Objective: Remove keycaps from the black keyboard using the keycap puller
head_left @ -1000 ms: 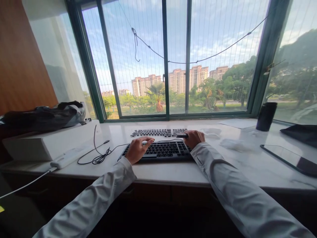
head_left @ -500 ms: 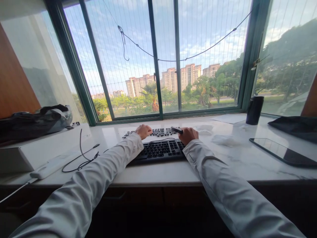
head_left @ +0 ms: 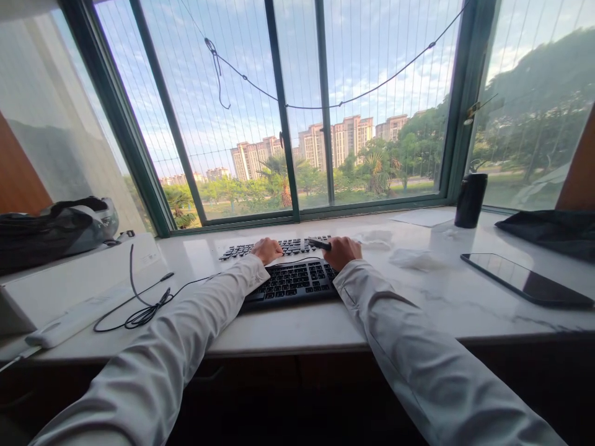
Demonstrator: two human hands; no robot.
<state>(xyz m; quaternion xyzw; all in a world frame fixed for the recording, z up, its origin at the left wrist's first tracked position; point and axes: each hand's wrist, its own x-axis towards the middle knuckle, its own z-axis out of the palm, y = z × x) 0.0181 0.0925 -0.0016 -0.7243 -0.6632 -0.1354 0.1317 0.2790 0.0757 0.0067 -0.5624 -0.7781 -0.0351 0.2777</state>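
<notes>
A black keyboard (head_left: 297, 282) lies near the front of the white marble-patterned counter. Behind it, dark keycaps (head_left: 242, 249) are spread in rows on the counter. My left hand (head_left: 266, 250) is closed, over the keyboard's rear left edge and beside the keycaps; its fingertips are hidden, and I cannot see whether it holds anything. My right hand (head_left: 344, 253) is wrapped round a slim dark tool (head_left: 320, 244), at the keyboard's rear right corner. The tool's tip points left over the keycaps; its exact kind is unclear.
Crumpled clear plastic (head_left: 416, 260) lies to the right, with a dark tablet-like device (head_left: 525, 279) beyond it. A black cylinder (head_left: 471, 200) stands near the window. At left are a coiled cable (head_left: 149, 314), a white power strip (head_left: 60, 328) and a white box (head_left: 83, 279).
The view has shifted slightly, so the scene sits further left. Both hands stay in about the same place over the keyboard, and the right hand still grips the dark tool.
</notes>
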